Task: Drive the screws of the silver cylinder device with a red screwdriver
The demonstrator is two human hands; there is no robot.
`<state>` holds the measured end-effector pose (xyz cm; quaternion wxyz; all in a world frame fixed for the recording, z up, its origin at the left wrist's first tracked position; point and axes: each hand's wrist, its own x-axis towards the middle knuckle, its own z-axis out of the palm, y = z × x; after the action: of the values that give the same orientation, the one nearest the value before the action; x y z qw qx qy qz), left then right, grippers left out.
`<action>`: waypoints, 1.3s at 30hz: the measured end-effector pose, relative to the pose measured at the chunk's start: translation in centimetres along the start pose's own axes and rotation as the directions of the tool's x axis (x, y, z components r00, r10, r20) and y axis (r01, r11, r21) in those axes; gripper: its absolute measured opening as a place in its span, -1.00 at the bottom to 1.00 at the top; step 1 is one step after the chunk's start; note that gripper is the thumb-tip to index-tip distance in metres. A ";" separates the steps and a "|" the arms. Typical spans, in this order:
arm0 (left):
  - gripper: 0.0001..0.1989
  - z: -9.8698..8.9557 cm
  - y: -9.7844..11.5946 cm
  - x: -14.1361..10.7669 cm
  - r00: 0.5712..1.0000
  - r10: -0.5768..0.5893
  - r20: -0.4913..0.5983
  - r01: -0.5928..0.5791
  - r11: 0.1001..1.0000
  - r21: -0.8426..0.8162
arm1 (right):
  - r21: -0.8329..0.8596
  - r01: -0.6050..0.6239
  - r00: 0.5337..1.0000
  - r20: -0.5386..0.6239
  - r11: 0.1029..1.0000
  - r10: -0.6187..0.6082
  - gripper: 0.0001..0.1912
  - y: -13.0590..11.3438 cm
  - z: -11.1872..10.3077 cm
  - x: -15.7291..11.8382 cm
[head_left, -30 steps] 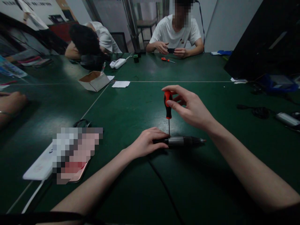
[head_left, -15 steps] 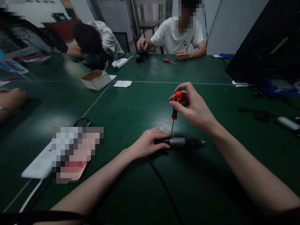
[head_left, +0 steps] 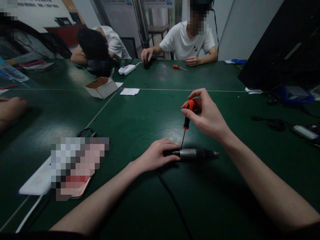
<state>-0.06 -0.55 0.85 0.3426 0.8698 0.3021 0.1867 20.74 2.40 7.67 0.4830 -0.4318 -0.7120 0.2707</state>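
A corded power tool (head_left: 188,153), slim, black with a grey band and a tapered tip, lies sideways on the green table. Around its rear part my left hand (head_left: 160,152) is closed, thumb on the near side and fingers on the far side. My right hand (head_left: 203,111) pinches the orange-and-black handle of a screwdriver (head_left: 186,121) from above. The screwdriver stands nearly upright, slightly tilted, its tip meeting the tool just in front of my left fingers. Whatever the tip sits in is too small to make out. A black cord (head_left: 172,196) runs toward me from beneath my left hand.
At left lie a white power strip (head_left: 35,176) and a pink phone (head_left: 83,186), partly blurred out. An open cardboard box (head_left: 101,88) and a paper slip (head_left: 129,91) lie beyond. Across the table, a person (head_left: 188,41) sits near another screwdriver (head_left: 180,67). Cables (head_left: 276,124) lie right.
The view has shifted slightly. My right hand and the screwdriver keep nearly the same pose, the handle slightly turned. The person opposite has lowered a hand onto a small black object.
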 end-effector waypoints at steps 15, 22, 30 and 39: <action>-0.70 0.0 -0.1 0.0 1.000 0.026 -0.009 -0.026 1.000 0.010 | 0.020 0.058 0.994 0.096 0.998 -0.060 -0.77 -0.6 -0.1 -0.1; -0.70 -0.1 0.0 0.0 1.000 -0.004 -0.001 0.004 1.000 0.017 | 0.075 -0.010 0.999 0.046 0.997 0.007 -0.68 -0.1 0.1 -0.2; -0.71 0.1 -0.2 0.0 1.000 0.012 -0.007 -0.012 1.000 0.011 | -0.080 0.115 0.988 0.109 0.990 -0.106 -0.69 -0.3 -0.2 -0.2; -0.67 0.0 0.0 0.0 1.000 -0.008 0.007 0.008 1.000 0.019 | 0.029 -0.013 0.999 0.045 1.000 0.011 -0.64 -0.2 0.0 -0.1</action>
<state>-0.09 -0.58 0.82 0.3360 0.8724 0.3062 0.1795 20.69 2.22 7.73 0.4716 -0.4229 -0.7160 0.2935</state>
